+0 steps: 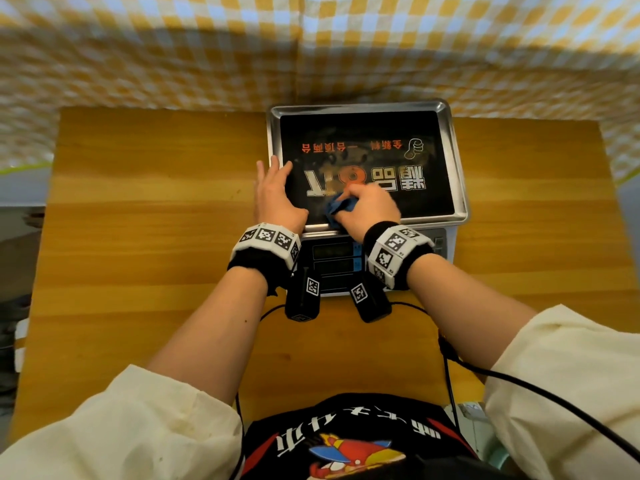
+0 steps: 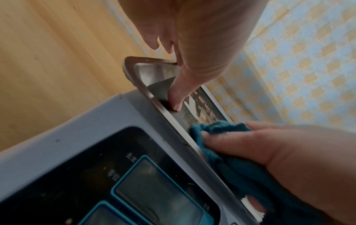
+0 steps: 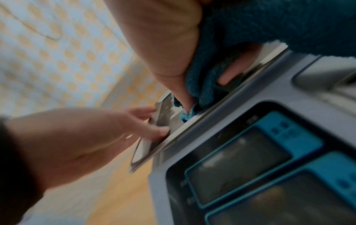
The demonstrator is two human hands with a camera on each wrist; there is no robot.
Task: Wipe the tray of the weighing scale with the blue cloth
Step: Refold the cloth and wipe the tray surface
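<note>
Steel forms the tray [image 1: 459,188] of the weighing scale [image 1: 446,249], which is set at the far edge of the wooden bench [image 1: 138,237], right of its middle. A black printed sheet [image 1: 398,133] is laid in the tray. The blue cloth [image 1: 337,209] is bunched at the tray's near-left corner and is gripped by the curled fingers of the right hand [image 1: 369,211]. The left hand [image 1: 275,197] is laid on the tray's left rim, fingers straight, the thumb [image 2: 178,97] pressed inside.
</note>
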